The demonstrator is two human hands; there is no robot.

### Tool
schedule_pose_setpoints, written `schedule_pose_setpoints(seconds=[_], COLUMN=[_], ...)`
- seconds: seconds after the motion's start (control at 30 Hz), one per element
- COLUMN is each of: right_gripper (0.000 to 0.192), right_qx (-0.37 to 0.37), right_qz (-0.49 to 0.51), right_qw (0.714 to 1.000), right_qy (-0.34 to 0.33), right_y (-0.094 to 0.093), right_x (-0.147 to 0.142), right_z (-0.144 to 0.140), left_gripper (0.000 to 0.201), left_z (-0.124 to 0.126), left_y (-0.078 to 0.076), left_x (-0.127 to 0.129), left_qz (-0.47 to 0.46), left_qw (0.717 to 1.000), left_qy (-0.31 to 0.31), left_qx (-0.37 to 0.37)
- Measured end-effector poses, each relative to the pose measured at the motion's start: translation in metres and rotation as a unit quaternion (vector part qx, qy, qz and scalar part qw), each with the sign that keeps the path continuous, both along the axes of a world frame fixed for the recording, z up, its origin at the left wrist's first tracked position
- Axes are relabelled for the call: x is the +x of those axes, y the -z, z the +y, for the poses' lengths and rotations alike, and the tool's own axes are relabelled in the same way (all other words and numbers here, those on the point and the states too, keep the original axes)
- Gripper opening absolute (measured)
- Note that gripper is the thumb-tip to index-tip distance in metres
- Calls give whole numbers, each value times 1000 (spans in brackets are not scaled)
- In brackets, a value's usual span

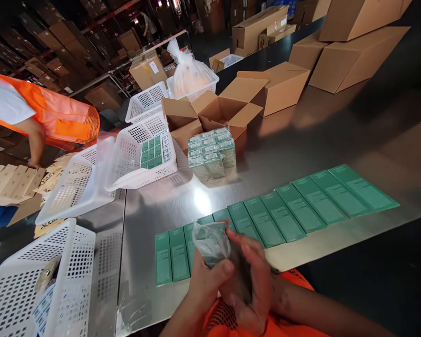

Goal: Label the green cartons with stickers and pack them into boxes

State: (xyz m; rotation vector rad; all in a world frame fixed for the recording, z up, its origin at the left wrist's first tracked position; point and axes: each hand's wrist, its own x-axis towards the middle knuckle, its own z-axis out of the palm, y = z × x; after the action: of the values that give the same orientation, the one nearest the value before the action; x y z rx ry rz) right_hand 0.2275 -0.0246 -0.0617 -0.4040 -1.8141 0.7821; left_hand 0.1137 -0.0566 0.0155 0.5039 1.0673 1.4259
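Observation:
Close to my body, I hold a green box in a clear plastic bag (210, 243), its bag end facing up. My left hand (205, 283) is closed round its left side, thumb across the front. Along the right side, the fingers of my right hand (254, 276) wrap it too. Just beyond, a row of flat green boxes (279, 213) lies along the table's near edge, partly hidden by my hands. Farther off stands a stack of plastic-wrapped green boxes (212, 152).
An open cardboard box (217, 110) stands behind the stack on the metal table (266, 150). White baskets (143, 173) line the left, one with small green boxes. A white plastic bag (189, 72) fills a rear basket. A person in an orange vest (66, 117) is at the left.

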Motion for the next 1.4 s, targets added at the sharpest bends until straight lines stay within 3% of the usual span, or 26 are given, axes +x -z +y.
schedule_pose_setpoints(seconds=[0.13,0.2,0.3,0.4,0.47,0.57,0.67,0.77,0.87,0.97,1.03,1.1,1.23,1.4], right_gripper=[106,102,94,93,97,105,107,91,69,48,34,24,23,24], right_qx=[14,-5,-23,-48,-47,16,60,21,-51,-65,-68,-96,-146,-108], right_qz=[70,89,122,116,76,6,-33,-55,-60,-108,-131,-124,-110,-63], right_qw=[997,996,991,990,994,997,994,995,994,975,945,922,910,899], right_qy=[-16,-29,-51,-66,-69,-76,-86,-75,-78,-185,-292,-353,-373,-421], right_y=[-19,-18,-13,-15,-19,-23,-26,-35,-52,-65,-66,-62,-54,-55], right_x=[-7,-9,-6,0,3,3,2,9,24,32,32,29,26,28], right_z=[6,4,0,0,2,4,1,-1,12,38,55,65,66,58], left_gripper=[52,49,53,41,39,40,40,46,49,47,47,49,53,60], left_z=[1,-2,-8,-12,-13,-16,-19,-21,-25,-34,-40,-45,-51,-59], left_y=[2,4,6,5,5,7,9,9,12,20,24,28,30,36], left_x=[4,3,-3,-15,-20,-23,-20,-19,-21,-19,-17,-15,-16,-21], left_qz=[-6,11,10,25,44,42,37,29,-5,-46,-83,-116,-146,-124], left_qw=[981,977,990,996,996,996,991,985,990,985,975,971,975,981], left_qy=[-183,-203,-135,-81,-74,-68,-98,-126,-61,94,143,142,118,107], left_qx=[69,65,31,5,-6,-34,-88,-114,-128,-138,-148,-151,-121,-104])
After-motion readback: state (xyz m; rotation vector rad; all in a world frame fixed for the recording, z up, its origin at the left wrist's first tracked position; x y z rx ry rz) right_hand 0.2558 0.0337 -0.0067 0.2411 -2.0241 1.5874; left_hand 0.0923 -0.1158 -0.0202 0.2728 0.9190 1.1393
